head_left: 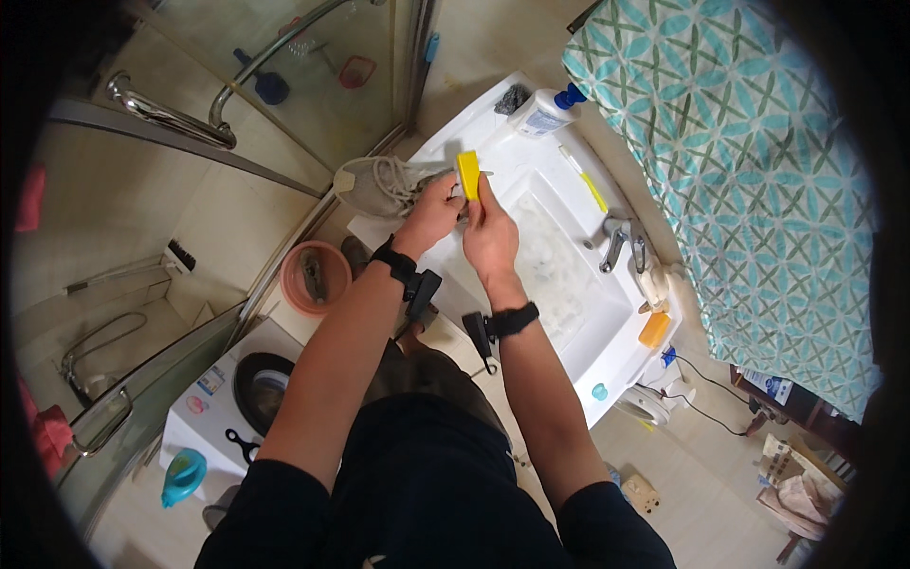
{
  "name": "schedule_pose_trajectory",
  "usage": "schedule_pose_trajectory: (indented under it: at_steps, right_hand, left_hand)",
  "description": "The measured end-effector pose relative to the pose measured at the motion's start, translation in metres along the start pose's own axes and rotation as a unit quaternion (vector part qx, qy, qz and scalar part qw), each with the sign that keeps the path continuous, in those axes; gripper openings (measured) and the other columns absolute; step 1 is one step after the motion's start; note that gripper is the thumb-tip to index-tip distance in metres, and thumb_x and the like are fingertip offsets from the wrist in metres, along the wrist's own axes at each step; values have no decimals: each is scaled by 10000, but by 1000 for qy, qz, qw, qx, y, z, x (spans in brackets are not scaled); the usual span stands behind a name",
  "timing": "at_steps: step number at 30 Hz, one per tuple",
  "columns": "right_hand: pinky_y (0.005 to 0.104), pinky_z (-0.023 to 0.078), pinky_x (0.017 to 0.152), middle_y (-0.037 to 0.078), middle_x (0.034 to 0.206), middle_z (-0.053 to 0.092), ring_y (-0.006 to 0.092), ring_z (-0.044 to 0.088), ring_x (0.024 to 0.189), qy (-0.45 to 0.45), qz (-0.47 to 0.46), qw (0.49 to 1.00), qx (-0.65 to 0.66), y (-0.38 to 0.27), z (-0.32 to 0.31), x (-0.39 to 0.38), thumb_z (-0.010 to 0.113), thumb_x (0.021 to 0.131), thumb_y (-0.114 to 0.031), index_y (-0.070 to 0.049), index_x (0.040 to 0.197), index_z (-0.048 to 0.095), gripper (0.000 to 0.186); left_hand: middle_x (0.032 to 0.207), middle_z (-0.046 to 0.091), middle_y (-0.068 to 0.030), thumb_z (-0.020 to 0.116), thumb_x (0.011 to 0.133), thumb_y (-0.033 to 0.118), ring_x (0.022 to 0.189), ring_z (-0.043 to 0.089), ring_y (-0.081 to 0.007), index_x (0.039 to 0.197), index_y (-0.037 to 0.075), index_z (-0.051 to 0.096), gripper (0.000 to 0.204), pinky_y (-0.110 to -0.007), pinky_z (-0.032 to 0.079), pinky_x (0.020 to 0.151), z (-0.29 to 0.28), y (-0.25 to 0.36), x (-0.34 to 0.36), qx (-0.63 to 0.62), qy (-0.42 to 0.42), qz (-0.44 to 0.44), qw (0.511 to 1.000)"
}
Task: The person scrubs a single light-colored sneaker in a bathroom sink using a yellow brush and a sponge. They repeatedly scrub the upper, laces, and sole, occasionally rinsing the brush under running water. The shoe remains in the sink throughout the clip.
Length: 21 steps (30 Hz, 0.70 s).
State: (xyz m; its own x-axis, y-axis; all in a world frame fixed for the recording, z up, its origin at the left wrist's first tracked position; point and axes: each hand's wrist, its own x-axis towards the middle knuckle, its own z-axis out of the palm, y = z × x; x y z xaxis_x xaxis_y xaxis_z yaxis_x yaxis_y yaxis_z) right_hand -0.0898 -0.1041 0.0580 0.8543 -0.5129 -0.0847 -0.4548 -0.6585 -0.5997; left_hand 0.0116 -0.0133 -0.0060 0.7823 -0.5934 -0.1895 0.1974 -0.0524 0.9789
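My right hand [492,232] grips a yellow block [470,173] with a pale side, perhaps a sponge or brush, held upright above the sink's left edge. Close against its pale side is my left hand [433,216], fingers curled in; what they pinch is hidden. Just behind the left hand lies a grey lace-up shoe [372,187] with loose pale laces, at the counter's left end. To the right, the white sink basin [580,242] holds cloudy, foamy water.
Around the basin are a white bottle with a blue pump [547,115], a yellow-and-white toothbrush [590,185], a chrome tap [618,245] and an orange soap bar [654,329]. A pink bucket [316,277] stands left. A patterned curtain [730,180] hangs right; a glass shower door [313,85] rises at left.
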Motion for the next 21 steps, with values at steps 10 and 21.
schedule_pose_trajectory:
  at_steps: [10, 21]
  right_hand:
    - [509, 537, 662, 236, 825, 703, 425, 683, 731, -40, 27, 992, -115, -12, -9, 4, 573, 988, -198, -183, 1488, 526, 503]
    - [533, 525, 674, 247, 840, 702, 457, 674, 743, -26, 21, 996, -82, 1, -6, -3, 522, 1015, -242, -116, 1487, 509, 490]
  left_hand:
    - [965, 659, -45, 513, 897, -87, 893, 573, -120, 1218, -13, 631, 349, -266, 475, 791, 0, -2, -2, -74, 17, -7, 997]
    - [1073, 654, -12, 550, 978, -27, 900, 603, -99, 1250, -20, 636, 286, -246, 512, 802, 4, -21, 10, -122, 52, -128, 983]
